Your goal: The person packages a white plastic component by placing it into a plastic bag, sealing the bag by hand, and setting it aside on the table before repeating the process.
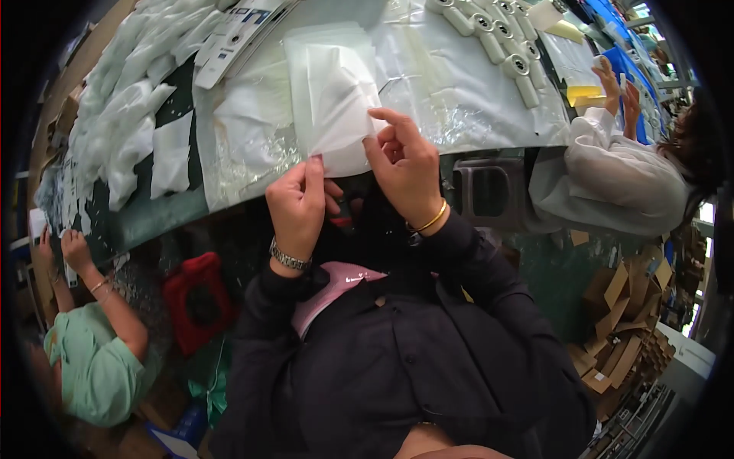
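Note:
A flat white translucent bag lies over a stack of similar pale bags at the near edge of the table. My left hand, with a metal watch on its wrist, pinches the bag's near left corner between thumb and fingers. At the bag's right edge my right hand has its thumb and forefinger on the plastic, its other fingers curled in. A gold bangle circles that wrist. What the bag contains, if anything, cannot be made out.
White cylindrical handheld devices stand in rows at the far right. Soft white pouches heap on the left, beside flat printed boxes. Co-workers sit on both sides. A red stool and cardboard boxes are below.

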Motion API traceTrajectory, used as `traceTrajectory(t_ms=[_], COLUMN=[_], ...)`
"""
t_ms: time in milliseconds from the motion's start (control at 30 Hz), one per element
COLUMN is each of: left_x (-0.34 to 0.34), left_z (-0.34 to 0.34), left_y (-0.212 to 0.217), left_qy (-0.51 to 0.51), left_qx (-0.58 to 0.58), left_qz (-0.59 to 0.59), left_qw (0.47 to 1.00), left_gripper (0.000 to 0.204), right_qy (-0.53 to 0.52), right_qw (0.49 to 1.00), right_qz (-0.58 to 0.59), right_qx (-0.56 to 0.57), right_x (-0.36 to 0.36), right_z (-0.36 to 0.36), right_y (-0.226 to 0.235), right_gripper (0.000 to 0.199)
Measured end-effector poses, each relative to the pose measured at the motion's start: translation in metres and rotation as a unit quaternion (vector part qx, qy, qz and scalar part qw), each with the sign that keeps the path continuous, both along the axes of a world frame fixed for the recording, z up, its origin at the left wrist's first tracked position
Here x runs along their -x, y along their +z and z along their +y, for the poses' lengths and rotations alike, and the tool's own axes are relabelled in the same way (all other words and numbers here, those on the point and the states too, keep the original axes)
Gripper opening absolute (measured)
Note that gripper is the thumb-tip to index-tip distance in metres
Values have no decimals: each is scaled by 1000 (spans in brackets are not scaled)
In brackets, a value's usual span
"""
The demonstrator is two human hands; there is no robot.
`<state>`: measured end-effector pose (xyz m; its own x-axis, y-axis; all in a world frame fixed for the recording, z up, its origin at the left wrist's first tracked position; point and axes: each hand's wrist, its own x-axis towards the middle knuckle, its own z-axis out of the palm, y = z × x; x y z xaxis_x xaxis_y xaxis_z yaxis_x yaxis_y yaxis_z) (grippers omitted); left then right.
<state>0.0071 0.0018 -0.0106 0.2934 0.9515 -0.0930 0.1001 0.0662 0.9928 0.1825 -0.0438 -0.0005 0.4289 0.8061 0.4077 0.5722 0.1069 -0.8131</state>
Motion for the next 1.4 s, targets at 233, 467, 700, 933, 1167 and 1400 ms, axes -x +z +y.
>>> traceTrajectory(t_ms=[233, 467, 700, 933, 1167, 1400], left_x=[18, 18, 24, 19, 24, 29], left_z=[-23, -30, -37, -27, -28, -27], left_y=[5, -3, 2, 15, 6, 1], left_qy=[-117, -136, -123, -27, -37, -59], left_qx=[229, 265, 188, 89, 96, 134], left_qz=[-112, -139, -69, 16, -6, -49], left_qw=[960, 944, 972, 995, 995, 988], left_gripper=[53, 52, 37, 32, 29, 33], right_qy=[11, 64, 68, 78, 136, 157], right_qw=[986, 964, 965, 996, 987, 973], right_qz=[159, 248, 250, 50, -83, -165], right_qx=[49, 64, 38, 13, -14, -23], right_x=[-1, -14, -23, -5, 8, 18], right_z=[-49, -73, -85, -83, -65, -49], right_y=[-4, -8, -5, 9, 12, 13], right_gripper=[37, 37, 26, 8, 13, 13])
